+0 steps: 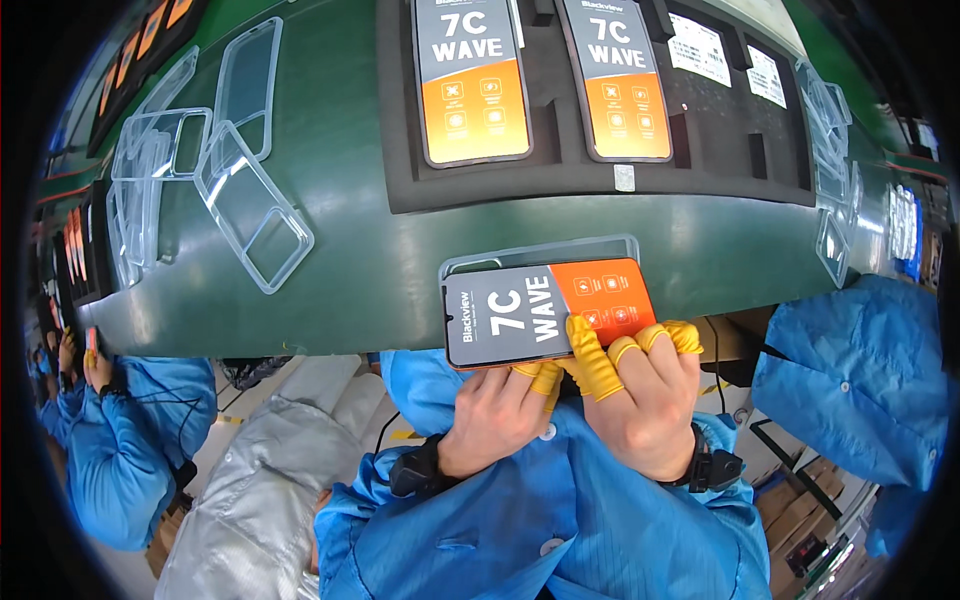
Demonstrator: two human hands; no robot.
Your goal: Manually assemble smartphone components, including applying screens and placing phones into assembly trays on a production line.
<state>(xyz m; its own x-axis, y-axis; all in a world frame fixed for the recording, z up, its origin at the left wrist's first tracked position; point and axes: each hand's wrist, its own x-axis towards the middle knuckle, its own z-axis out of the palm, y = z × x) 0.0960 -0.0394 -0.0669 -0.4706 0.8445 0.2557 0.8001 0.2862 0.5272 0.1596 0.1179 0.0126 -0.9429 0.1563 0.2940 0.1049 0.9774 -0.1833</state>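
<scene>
A smartphone (520, 310) with a grey and orange printed screen film lies sideways, held just past the table's near edge. My left hand (500, 415) grips its near long edge from below, and most of its fingers are hidden under the phone. My right hand (645, 400) is closed at the phone's near right corner, with one yellow-covered fingertip pressed on the orange part of the screen. Yellow finger cots cover fingers on both hands. A clear phone case (540, 247) shows behind the phone's far edge; the phone hides most of it.
A black foam tray (480, 190) holds two similar smartphones (475, 80) (618, 80) and white labels. Several clear cases (255, 210) lie at the left, more (830, 170) at the right, on the green table (350, 250). People in blue and white coats sit on both sides.
</scene>
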